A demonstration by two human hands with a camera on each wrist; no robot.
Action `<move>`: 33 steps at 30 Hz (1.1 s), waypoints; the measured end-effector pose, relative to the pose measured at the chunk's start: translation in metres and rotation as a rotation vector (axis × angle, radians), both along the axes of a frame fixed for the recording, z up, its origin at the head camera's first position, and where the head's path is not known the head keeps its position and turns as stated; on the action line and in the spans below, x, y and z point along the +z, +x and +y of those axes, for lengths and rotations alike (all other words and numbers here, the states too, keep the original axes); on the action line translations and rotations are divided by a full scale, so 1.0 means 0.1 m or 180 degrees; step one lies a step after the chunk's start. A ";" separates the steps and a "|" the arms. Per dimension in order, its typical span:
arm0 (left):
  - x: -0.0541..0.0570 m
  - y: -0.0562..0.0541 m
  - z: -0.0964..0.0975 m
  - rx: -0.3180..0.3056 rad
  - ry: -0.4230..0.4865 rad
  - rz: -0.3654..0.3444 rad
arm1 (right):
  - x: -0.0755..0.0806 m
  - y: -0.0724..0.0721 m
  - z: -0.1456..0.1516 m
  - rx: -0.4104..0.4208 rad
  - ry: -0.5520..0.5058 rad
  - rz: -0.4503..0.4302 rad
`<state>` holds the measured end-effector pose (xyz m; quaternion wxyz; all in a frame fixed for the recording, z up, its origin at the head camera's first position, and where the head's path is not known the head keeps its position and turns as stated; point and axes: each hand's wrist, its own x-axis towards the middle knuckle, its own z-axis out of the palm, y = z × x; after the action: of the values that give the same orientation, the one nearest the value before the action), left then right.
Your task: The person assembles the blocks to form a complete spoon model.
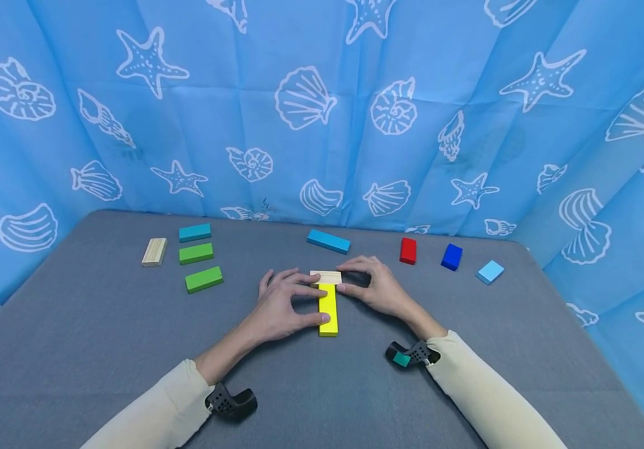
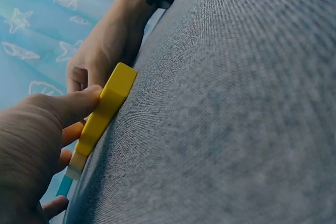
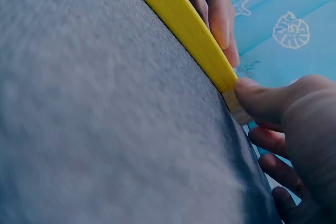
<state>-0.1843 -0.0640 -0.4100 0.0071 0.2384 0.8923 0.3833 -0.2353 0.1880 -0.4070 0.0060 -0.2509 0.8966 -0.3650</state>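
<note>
- The yellow block [image 1: 328,312] lies flat on the grey-covered counter [image 1: 103,324] right in front of you, its long axis running away from you.
- The pale wood block [image 1: 329,278] lies crosswise at its far end, long axis left to right; the two appear to touch, making a T.
- Your left hand [image 1: 279,307] comes in from the left of the yellow block and is the nearer hand to it. Its fingers are spread; the thumb and a finger rest on the yellow block, while another finger reaches the left end of the pale wood block.
- Your right hand [image 1: 380,288] is nearer the pale wood block's right end, which it seems to pinch between thumb and index finger; the fingers hide part of that contact, so take the grip as likely rather than certain.
- Beyond the T, apart from both hands, you have a blue block [image 1: 328,241], lying slightly askew.
- Off to your right stand apart a red block [image 1: 408,251], a dark blue block [image 1: 452,257] and a light blue block [image 1: 490,272].
- To your left lie a striped wooden block [image 1: 155,252], a teal block [image 1: 195,232], a farther green block [image 1: 195,253] and a nearer green block [image 1: 204,279].
</note>
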 end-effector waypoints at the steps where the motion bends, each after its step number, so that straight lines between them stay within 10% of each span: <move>1: 0.00 0.00 0.00 0.0003 -0.0002 0.0002 | 0.01 0.00 0.01 0.0020 -0.0032 -0.0002; 33: -0.03 0.00 0.00 0.0009 0.0059 0.0017 | 0.23 -0.29 1.08 -0.1168 -0.0179 0.0134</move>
<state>-0.1843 -0.0638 -0.4126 0.0019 0.2382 0.8891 0.3909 -0.2647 0.2962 -0.3836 -0.0864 -0.0908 0.9167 -0.3795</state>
